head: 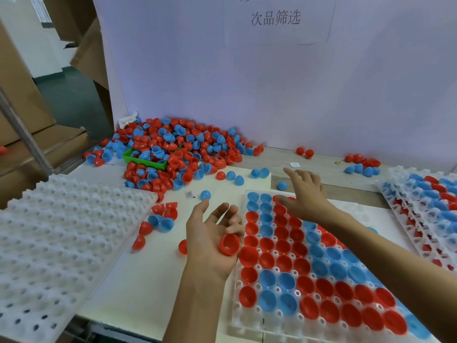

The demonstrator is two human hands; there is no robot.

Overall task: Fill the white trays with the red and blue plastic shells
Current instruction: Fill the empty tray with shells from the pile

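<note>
My left hand (210,233) lies palm up, fingers loose, cradling one glossy red half-shell (229,244), hollow side facing me. My right hand (303,191) spreads flat over the dimpled white tray (241,315), whose smooth domed shells point rims down.

A pale lavender backboard (247,90) stands upright along the far edge of the desk (148,268), and a white paper sign (275,19) with dark printed characters is fixed to it near the top. A green bin (146,161) sits toward the back left of the desk. At the back left corner lies a crumpled white scrap (127,119). A small printed sachet (189,194) lies flat on the white surface, and a small white paper square (294,164) rests farther back. Brown cardboard boxes (22,100) are stacked at the left, beside a grey metal bar (27,142) slanting across them.
</note>
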